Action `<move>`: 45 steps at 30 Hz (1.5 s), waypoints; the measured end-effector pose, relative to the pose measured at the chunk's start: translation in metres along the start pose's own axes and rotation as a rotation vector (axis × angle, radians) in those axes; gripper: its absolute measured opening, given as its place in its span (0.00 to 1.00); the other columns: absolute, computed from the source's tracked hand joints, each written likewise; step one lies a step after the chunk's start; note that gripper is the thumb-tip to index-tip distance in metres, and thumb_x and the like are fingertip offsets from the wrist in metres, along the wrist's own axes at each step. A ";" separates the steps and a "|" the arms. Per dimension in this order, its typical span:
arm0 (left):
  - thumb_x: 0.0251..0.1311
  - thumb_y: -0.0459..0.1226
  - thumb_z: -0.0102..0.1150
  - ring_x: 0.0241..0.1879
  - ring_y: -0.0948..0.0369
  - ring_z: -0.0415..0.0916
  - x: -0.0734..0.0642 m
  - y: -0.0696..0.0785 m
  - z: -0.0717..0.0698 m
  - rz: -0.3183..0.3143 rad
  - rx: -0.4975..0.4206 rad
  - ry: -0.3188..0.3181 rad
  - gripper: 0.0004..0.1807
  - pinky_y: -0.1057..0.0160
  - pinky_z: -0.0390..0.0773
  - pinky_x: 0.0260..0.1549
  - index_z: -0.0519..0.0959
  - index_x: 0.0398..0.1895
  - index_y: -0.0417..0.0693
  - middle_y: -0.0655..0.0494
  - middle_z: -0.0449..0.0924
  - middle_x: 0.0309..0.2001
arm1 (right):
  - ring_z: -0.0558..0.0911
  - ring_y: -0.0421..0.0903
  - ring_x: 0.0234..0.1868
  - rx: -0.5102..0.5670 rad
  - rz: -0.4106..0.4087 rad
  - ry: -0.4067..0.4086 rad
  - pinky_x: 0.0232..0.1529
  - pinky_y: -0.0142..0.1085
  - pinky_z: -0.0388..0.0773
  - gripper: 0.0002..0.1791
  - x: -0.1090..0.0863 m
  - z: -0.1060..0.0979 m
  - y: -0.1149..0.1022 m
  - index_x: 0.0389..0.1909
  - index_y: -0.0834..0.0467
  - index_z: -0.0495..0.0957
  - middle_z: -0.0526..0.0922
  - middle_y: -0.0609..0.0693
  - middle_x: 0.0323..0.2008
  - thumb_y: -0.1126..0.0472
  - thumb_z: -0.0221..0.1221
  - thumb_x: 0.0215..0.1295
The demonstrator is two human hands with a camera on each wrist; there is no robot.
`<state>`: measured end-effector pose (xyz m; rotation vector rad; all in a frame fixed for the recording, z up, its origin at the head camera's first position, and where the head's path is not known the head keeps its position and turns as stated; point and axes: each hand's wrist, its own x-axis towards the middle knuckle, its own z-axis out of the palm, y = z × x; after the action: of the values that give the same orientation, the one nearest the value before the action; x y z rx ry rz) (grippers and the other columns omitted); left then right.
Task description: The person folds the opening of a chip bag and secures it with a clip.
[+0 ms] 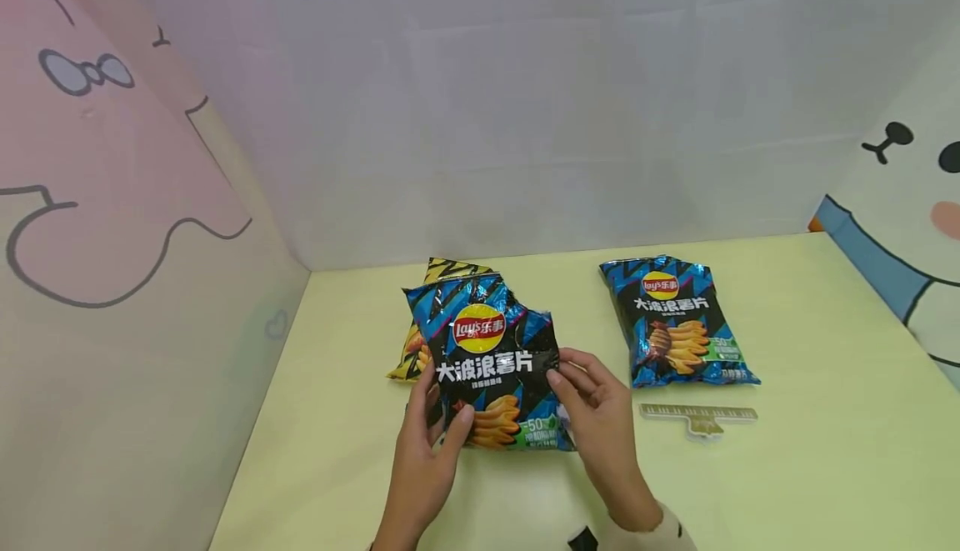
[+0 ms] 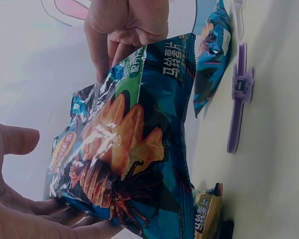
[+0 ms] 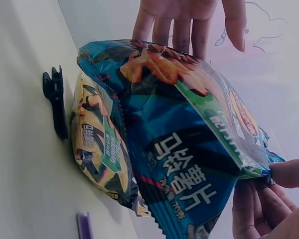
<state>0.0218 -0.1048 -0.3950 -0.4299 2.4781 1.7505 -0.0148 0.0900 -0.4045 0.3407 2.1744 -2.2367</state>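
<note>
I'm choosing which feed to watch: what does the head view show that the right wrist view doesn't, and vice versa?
Only the head view: a second blue chip bag lying on the table, with a pale clip just nearer the person.

Only the right wrist view, plainly: the lettered bottom of the held blue bag, a black clip and one end of a purple clip; the head view gives slivers of these clips at most.

Both: the held bag, the yellow bag, the left hand and right hand.
</note>
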 end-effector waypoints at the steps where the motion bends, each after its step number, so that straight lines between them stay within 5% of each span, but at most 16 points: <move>1: 0.69 0.53 0.59 0.75 0.40 0.60 -0.002 0.000 -0.001 -0.003 -0.004 0.001 0.41 0.40 0.72 0.65 0.53 0.80 0.61 0.47 0.59 0.77 | 0.86 0.33 0.46 -0.008 0.006 0.000 0.48 0.24 0.82 0.16 -0.001 0.000 0.000 0.57 0.59 0.79 0.86 0.60 0.54 0.67 0.60 0.70; 19: 0.63 0.57 0.63 0.74 0.37 0.59 -0.032 -0.022 -0.001 -0.111 -0.021 0.024 0.44 0.38 0.75 0.61 0.56 0.78 0.58 0.46 0.56 0.78 | 0.85 0.31 0.46 -0.050 0.093 -0.043 0.48 0.24 0.82 0.16 -0.025 -0.002 0.020 0.57 0.61 0.79 0.88 0.58 0.52 0.67 0.61 0.69; 26: 0.66 0.50 0.63 0.74 0.36 0.60 -0.045 -0.032 -0.004 -0.095 -0.084 0.024 0.38 0.42 0.77 0.61 0.59 0.76 0.58 0.48 0.58 0.78 | 0.85 0.31 0.46 -0.065 0.119 -0.074 0.48 0.24 0.82 0.17 -0.032 -0.005 0.028 0.57 0.61 0.79 0.88 0.57 0.52 0.66 0.62 0.69; 38: 0.65 0.44 0.65 0.77 0.35 0.52 -0.046 -0.043 -0.004 -0.099 -0.121 0.009 0.37 0.33 0.75 0.58 0.59 0.74 0.54 0.45 0.49 0.81 | 0.86 0.35 0.44 -0.093 0.110 -0.111 0.47 0.24 0.82 0.15 -0.033 0.001 0.033 0.55 0.61 0.80 0.89 0.56 0.48 0.67 0.62 0.68; 45: 0.63 0.50 0.66 0.77 0.36 0.54 -0.048 -0.044 -0.001 -0.143 -0.117 -0.007 0.43 0.30 0.72 0.60 0.53 0.75 0.55 0.43 0.56 0.78 | 0.86 0.34 0.43 -0.111 0.101 -0.130 0.46 0.24 0.82 0.16 -0.033 0.001 0.036 0.53 0.64 0.80 0.88 0.59 0.49 0.68 0.64 0.65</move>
<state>0.0802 -0.1102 -0.4238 -0.5936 2.2850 1.8415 0.0225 0.0829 -0.4346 0.2871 2.1522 -2.0171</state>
